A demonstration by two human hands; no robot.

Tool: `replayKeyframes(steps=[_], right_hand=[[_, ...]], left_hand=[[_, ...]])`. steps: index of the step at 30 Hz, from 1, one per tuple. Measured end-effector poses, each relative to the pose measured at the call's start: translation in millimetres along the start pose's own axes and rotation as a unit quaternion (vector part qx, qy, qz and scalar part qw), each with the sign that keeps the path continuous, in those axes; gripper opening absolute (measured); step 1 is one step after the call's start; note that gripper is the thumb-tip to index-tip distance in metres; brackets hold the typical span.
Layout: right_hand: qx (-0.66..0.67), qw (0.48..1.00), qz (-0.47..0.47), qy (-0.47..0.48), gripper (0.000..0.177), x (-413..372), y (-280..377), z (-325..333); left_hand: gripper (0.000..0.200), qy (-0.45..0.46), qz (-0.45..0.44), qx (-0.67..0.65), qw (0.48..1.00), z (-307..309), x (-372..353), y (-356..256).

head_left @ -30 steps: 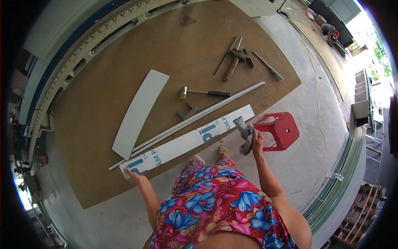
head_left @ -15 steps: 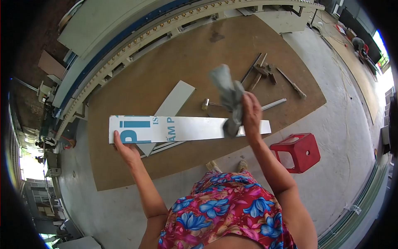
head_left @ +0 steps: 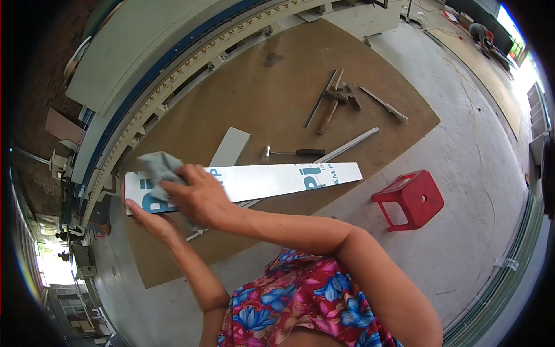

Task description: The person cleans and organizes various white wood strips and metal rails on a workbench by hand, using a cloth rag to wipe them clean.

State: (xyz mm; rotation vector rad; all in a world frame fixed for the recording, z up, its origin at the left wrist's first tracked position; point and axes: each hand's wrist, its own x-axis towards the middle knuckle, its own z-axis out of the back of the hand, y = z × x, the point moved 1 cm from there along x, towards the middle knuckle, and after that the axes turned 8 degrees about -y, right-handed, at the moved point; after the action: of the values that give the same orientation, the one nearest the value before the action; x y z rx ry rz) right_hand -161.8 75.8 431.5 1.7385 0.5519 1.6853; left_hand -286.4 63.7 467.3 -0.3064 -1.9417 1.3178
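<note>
A long white strip with blue printed letters stretches across the view, raised above the brown board. My left hand grips its left end from below, thumb along the near edge. My right hand clutches a grey cloth over the strip's left end, covering part of the lettering. Beyond the strip lie a hammer with a black handle and a shorter pale strip. A thin light-coloured bar sticks out past the strip's far side.
Under these things is a brown board. More tools, including a wooden-handled hammer, lie farther off. A red plastic stool stands at right. A long machine borders the far left. Another person crouches at upper right.
My right hand has swept the cloth from the strip's right part to its left end, beside my left hand. More print now shows at the right end. The view has shifted slightly.
</note>
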Motion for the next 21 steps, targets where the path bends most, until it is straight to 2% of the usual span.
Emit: replayKeyframes(steps=[4, 10, 12, 14, 18, 21], right_hand=[[-0.058, 0.997, -0.045, 0.004, 0.032, -55, -70, 39], [-0.172, 0.956, -0.238, -0.027, 0.03, -153, -182, 139], [-0.153, 0.919, -0.358, -0.06, 0.027, -168, -197, 174], [-0.254, 0.912, -0.309, -0.085, 0.025, -204, -241, 200], [-0.329, 0.864, -0.365, -0.114, 0.021, -260, -304, 252], [-0.46, 0.79, -0.406, 0.013, 0.02, -296, -339, 290]], left_hand=[[0.055, -0.025, -0.042, 0.014, 0.999, 4, 3, 7], [0.053, -0.035, -0.037, 0.012, 0.999, 8, 6, 11], [0.053, -0.048, -0.032, 0.019, 0.998, 8, 4, 9], [0.053, -0.066, -0.026, 0.02, 0.997, 5, 0, 5], [0.054, -0.061, -0.016, 0.026, 0.998, 8, -3, 1], [0.055, -0.054, -0.038, 0.035, 0.997, 7, -5, -5]])
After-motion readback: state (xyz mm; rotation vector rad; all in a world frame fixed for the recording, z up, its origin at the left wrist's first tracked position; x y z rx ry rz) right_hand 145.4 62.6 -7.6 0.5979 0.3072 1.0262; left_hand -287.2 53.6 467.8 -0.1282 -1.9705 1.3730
